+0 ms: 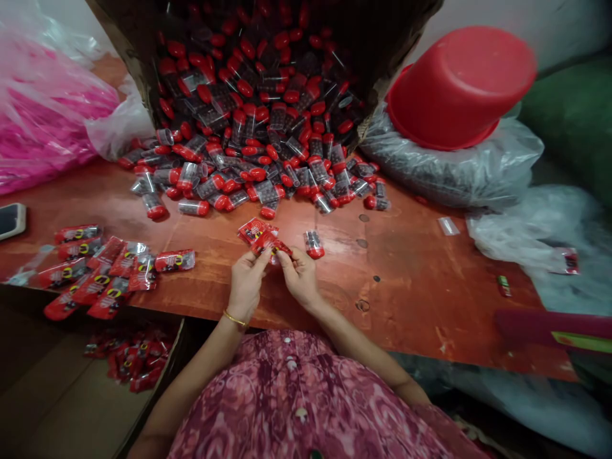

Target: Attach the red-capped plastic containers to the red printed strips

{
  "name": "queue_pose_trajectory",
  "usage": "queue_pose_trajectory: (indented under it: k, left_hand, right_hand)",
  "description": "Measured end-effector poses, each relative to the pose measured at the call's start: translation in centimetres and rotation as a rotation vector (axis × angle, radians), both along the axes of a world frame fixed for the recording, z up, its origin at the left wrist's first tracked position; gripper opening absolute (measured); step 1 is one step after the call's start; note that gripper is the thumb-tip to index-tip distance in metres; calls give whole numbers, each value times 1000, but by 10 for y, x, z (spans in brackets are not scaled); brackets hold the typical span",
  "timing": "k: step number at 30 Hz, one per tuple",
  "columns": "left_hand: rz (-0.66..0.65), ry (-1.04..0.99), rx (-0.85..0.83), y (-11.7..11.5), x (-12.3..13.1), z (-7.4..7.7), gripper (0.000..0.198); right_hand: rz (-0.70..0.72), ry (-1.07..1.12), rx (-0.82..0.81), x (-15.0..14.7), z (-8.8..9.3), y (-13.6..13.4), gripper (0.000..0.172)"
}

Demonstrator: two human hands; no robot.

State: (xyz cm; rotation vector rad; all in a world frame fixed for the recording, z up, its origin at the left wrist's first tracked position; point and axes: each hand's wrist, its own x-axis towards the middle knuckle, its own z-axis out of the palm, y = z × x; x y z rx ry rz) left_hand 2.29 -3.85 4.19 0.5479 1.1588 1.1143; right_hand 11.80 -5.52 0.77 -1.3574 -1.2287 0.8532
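Head view shows me both hands meeting at the middle of the bench (411, 280), pinching one small red sachet (270, 245) between them: my left hand (246, 284) grips its near-left edge with thumb and fingertips, my right hand (300, 275) clamps the opposite edge, which I judge steadies the wrapper for opening or filling. A second red sachet (252, 228) lies touching it at about eleven o'clock, and one loose red-capped vial (314, 244) rests just beside my right hand at one o'clock, kept within easy reach. At twelve o'clock a tipped cardboard box (129, 44) spills a heap of vials (258, 153), far too many to count, onto the wood so they slide toward me. At nine o'clock a cluster of packed sachets (102, 274) sits near the bench edge, roughly a dozen, though overlaps hide the exact number; more lie in a carton (131, 360) below at eight o'clock. One upturned red tub (459, 86) rests on a plastic bag at two o'clock, and one phone (10, 220) lies at ten.
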Motion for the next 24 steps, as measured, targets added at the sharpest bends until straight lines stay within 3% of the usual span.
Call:
queue_pose_trajectory:
  k: [3,6,9,13,16,20,24]
  left_hand:
    - [-1,53,28,4,0,-8,36]
    - [8,69,41,8,-4,-9,37]
    - [17,14,-13,13,-8,-1,38]
    - [-47,-85,-136,15,-8,7,38]
    - [-87,-121,-204,13,-7,6,39]
    - [-70,-118,-234,11,-9,2,42]
    - [-56,-132,-244,10,-10,1,42]
  right_hand:
    - [59,-54,9,7,1,0,32]
    - [162,-209,59,39,10,9,33]
    - [254,-621,103,89,21,27,30]
    - [503,-1115,61,133,23,47,47]
    - [646,-1242,46,138,22,46,42]
    - [647,-1279,78,130,19,27,29]
    - [541,-1319,112,122,4,1,48]
